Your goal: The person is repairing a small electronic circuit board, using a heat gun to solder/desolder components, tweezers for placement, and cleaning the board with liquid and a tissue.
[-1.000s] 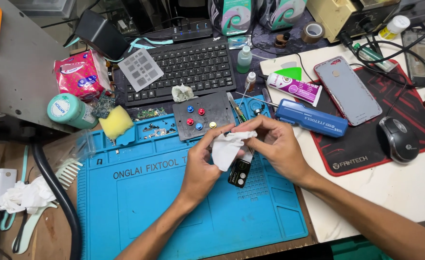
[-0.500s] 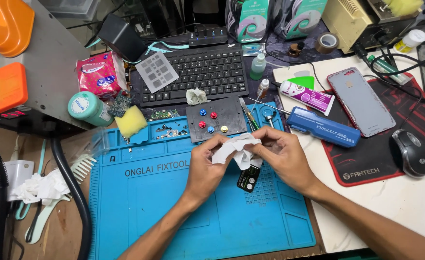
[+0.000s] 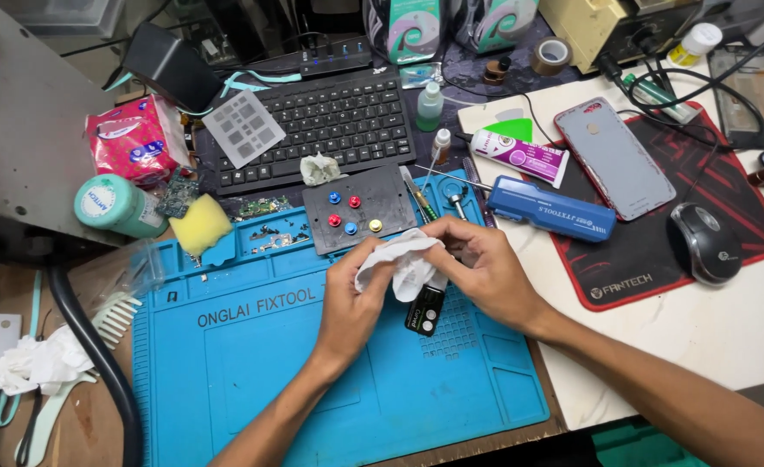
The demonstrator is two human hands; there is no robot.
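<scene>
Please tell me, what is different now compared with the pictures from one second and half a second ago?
Very little. Both hands keep their grip: the left hand and right hand still press the white tissue on the small black phone part over the blue mat. Nothing was picked up or released. The apparent shift of the keyboard and mouse comes from head movement.

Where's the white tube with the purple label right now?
In the head view, the white tube lies right of centre, between the black keyboard and the grey phone, just above the blue tool.
</scene>
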